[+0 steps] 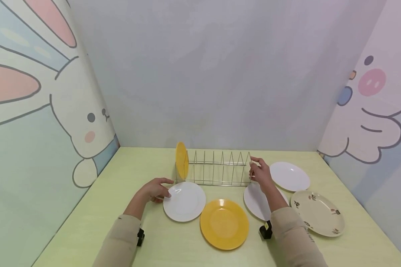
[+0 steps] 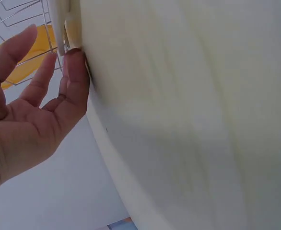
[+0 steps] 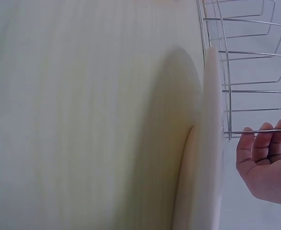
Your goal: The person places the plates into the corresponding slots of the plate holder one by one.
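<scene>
A wire dish rack [image 1: 217,174] stands toward the back of the table, with a yellow plate [image 1: 182,161] upright at its left end. My right hand [image 1: 261,173] grips the rack's right end; the right wrist view shows its fingers [image 3: 261,146] curled over the end wire. At the left front of the rack, my left hand [image 1: 155,189] pinches the left rim of a white plate [image 1: 185,202], thumb above and other fingers low at the edge. Its index finger points toward the rack. A second yellow plate [image 1: 224,224] lies flat in front.
Another white plate [image 1: 256,202] lies partly hidden under my right forearm. Farther right are one more white plate [image 1: 290,177] and a beige patterned plate [image 1: 317,213]. Cartoon-printed walls [image 1: 200,74] enclose the table [image 1: 147,159] at the back and sides.
</scene>
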{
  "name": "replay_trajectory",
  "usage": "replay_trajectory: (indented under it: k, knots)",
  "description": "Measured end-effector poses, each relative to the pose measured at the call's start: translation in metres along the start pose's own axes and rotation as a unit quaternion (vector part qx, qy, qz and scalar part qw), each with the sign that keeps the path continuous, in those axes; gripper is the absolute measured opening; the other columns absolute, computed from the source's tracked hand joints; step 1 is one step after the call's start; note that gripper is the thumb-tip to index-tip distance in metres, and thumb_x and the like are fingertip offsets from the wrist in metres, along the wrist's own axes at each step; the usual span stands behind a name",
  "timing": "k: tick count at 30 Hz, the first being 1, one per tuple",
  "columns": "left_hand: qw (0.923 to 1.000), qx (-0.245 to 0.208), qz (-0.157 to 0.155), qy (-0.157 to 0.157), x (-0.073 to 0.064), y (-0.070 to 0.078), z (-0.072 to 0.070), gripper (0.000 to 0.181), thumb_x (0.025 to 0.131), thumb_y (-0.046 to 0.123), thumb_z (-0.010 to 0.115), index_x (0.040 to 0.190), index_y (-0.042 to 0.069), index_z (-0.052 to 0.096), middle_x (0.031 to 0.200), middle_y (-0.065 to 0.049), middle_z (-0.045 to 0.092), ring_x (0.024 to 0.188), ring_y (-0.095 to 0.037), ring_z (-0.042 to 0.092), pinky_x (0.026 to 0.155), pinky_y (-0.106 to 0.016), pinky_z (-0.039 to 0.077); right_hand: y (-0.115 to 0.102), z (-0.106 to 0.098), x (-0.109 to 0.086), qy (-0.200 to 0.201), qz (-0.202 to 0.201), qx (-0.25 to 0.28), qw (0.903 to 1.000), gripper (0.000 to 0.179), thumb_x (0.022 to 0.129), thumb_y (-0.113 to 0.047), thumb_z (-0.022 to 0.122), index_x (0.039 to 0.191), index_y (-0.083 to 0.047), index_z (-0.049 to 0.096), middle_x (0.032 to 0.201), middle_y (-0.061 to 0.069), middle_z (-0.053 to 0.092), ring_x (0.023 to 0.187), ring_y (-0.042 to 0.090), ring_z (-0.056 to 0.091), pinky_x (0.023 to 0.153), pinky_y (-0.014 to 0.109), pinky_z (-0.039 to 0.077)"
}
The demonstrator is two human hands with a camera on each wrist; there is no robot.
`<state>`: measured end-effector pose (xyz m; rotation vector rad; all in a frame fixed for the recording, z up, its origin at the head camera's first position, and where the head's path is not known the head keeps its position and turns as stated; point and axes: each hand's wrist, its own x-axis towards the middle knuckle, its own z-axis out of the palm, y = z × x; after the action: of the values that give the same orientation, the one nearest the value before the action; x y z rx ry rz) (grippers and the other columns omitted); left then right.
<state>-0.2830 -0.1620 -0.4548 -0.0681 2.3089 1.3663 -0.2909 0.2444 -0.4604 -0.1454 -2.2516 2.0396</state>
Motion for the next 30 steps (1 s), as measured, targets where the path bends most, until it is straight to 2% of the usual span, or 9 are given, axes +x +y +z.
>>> replay_trajectory:
  k: [8, 14, 19, 24, 30]
  knots:
    - [0.9994, 0.029, -0.014, 0.014, 0.007, -0.001, 0.003, 0.055, 0.071, -0.015, 0.059, 0.121, 0.007, 0.059, 0.068, -0.009, 0.052, 0.058, -0.019, 0.05, 0.049, -0.029, 0.046, -0.001, 0.002, 0.001, -0.001, -0.002, 0.007, 1.0, 0.041, 0.099, -0.026, 0.046, 0.137, -0.013, 0.041, 0.075, 0.006, 0.046, 0.066, 0.019, 0.05, 0.062, 0.033, 0.048]
    - [0.9991, 0.037, -0.015, 0.013, 0.009, -0.002, 0.003, 0.054, 0.072, -0.014, 0.058, 0.12, 0.008, 0.06, 0.07, -0.011, 0.052, 0.055, -0.018, 0.049, 0.047, -0.027, 0.045, 0.001, 0.001, 0.001, 0.003, -0.003, 0.01, 0.9999, 0.04, 0.099, -0.025, 0.046, 0.136, -0.013, 0.042, 0.074, 0.006, 0.046, 0.065, 0.019, 0.05, 0.061, 0.034, 0.048]
    - [0.9999, 0.011, -0.002, 0.0, 0.001, -0.003, -0.001, 0.05, 0.073, -0.014, 0.057, 0.119, 0.007, 0.058, 0.071, -0.011, 0.052, 0.052, -0.018, 0.046, 0.046, -0.026, 0.042, 0.003, 0.002, -0.001, 0.0, 0.001, 0.014, 0.9999, 0.039, 0.099, -0.025, 0.045, 0.136, -0.013, 0.041, 0.073, 0.006, 0.046, 0.065, 0.02, 0.05, 0.061, 0.034, 0.047]
    - [0.9983, -0.033, 0.027, -0.04, -0.008, -0.002, -0.007, 0.047, 0.075, -0.011, 0.055, 0.119, 0.004, 0.052, 0.074, -0.01, 0.051, 0.056, -0.019, 0.049, 0.049, -0.028, 0.045, 0.001, 0.002, -0.003, -0.002, -0.005, 0.015, 0.9999, 0.04, 0.099, -0.026, 0.045, 0.136, -0.012, 0.041, 0.073, 0.006, 0.046, 0.065, 0.02, 0.049, 0.061, 0.034, 0.047]
    - [0.9878, -0.089, 0.072, -0.105, -0.019, -0.002, -0.015, 0.047, 0.078, -0.007, 0.054, 0.123, 0.0, 0.044, 0.08, -0.013, 0.052, 0.06, -0.021, 0.052, 0.054, -0.031, 0.048, 0.001, 0.002, -0.004, -0.006, -0.014, 0.013, 0.9998, 0.04, 0.099, -0.026, 0.044, 0.137, -0.013, 0.04, 0.075, 0.007, 0.045, 0.066, 0.019, 0.049, 0.06, 0.032, 0.046]
